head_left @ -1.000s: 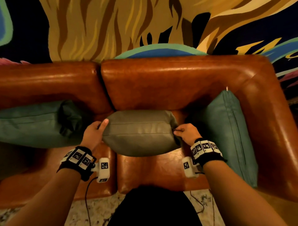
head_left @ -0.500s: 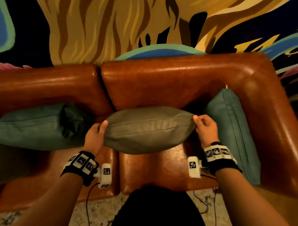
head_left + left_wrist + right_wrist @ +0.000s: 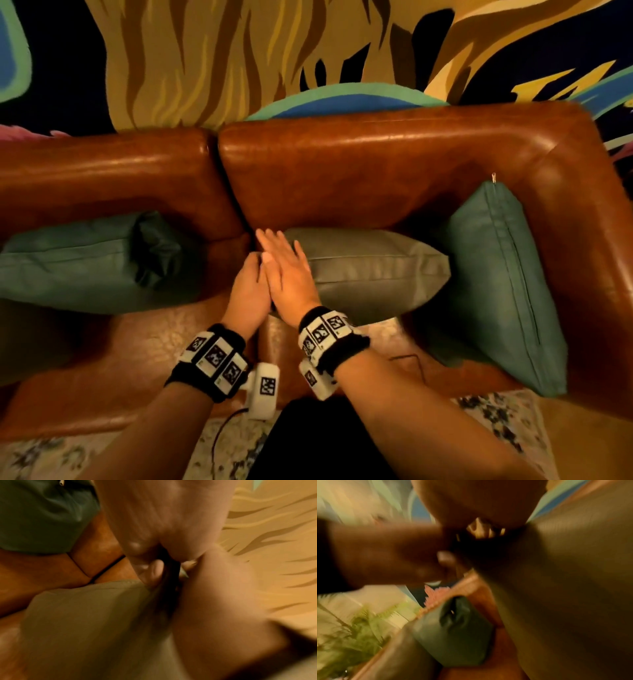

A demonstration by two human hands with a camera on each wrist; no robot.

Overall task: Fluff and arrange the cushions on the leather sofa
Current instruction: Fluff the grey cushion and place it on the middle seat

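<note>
Olive-grey fabric covers the soft rectangular cushion (image 3: 370,270) at the centre of the head view, lying on the seat against the backrest of the brown leather sofa (image 3: 359,171). At its left end the right hand (image 3: 287,274) lies flat with straight fingers on the cloth, gripping nothing. Touching it on the left, the left hand (image 3: 248,291) curls at the cushion's left corner; whether it actually pinches fabric cannot be told here. A teal cushion with a crumpled end (image 3: 85,260) lies at centre left, and a teal cushion with a zip (image 3: 496,281) leans on the armrest at right.

From the left wrist, mid-frame, a left-hand fingertip (image 3: 155,570) curls at the upper edge of the olive-grey cover, which fills the lower left; both hands are blurred.

From the right wrist, the picture is smeared; the olive-grey cushion fills the right side and the crumpled teal cushion sits at lower centre.

Judging by its dents and folds, the cushion is light, limp and easily squashed. Corners and side seams look the best places to grip for plumping.
</note>
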